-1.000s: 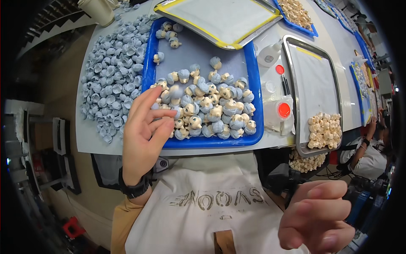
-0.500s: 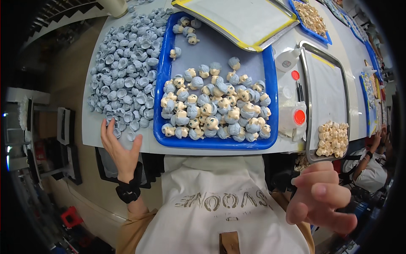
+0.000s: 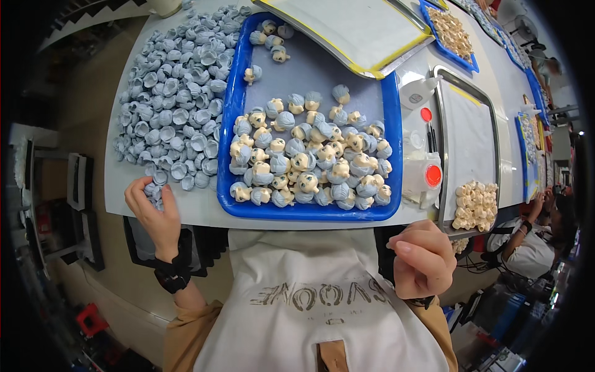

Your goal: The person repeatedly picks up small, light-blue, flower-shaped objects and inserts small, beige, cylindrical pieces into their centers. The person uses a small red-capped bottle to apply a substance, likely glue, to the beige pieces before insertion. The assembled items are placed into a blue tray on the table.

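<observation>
Pale-blue shell (image 3: 157,192) between parted thumb and fingers of left hand (image 3: 155,217), partly hidden, can't tell if gripped; shell pile (image 3: 180,105) just beyond fingertips. Blue tray (image 3: 310,213) of doll heads (image 3: 307,181) right of those fingers, far corner covered by lined tray (image 3: 356,31), cut off at top. Right hand (image 3: 424,257): fingers curled narrow, inside hidden, can't tell if holding.

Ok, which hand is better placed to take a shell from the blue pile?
Left, I'd judge: the left hand is at the near edge of the shell pile, while the right hand is curled, lower right of the blue tray, farther from that pile.
</observation>
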`<action>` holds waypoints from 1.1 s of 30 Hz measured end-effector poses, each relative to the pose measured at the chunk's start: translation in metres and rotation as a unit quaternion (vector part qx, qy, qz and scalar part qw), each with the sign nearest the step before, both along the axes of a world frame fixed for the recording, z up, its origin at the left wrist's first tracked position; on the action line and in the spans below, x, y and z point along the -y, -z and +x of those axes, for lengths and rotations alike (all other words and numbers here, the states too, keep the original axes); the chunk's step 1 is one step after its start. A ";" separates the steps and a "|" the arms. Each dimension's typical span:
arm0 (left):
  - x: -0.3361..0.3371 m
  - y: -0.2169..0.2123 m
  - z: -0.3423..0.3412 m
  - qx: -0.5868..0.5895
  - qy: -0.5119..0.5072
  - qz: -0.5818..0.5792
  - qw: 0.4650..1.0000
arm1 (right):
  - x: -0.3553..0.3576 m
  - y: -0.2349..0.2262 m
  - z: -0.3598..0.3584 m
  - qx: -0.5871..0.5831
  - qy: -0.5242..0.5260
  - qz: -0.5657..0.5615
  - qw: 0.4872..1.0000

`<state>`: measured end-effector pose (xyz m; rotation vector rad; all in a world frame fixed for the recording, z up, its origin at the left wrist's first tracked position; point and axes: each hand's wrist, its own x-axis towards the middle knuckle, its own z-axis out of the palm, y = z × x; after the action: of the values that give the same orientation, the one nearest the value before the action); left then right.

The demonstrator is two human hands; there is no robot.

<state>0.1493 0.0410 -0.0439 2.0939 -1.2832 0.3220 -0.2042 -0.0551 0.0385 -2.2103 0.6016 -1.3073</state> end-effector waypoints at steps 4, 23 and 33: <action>0.000 0.000 0.003 -0.005 0.008 0.010 1.000 | 0.005 -0.008 -0.032 -0.048 0.128 -0.041 0.990; 0.006 0.003 0.018 -0.045 -0.033 -0.041 0.998 | 0.026 0.023 -0.136 -0.373 0.384 0.182 0.825; 0.015 -0.010 0.007 -0.050 -0.015 -0.065 0.997 | 0.028 0.019 -0.128 -0.375 0.363 0.197 0.830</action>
<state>0.1562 0.0261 -0.0336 1.9958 -1.1427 0.3014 -0.3320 -0.0832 0.0193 -2.1296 1.9564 -0.4137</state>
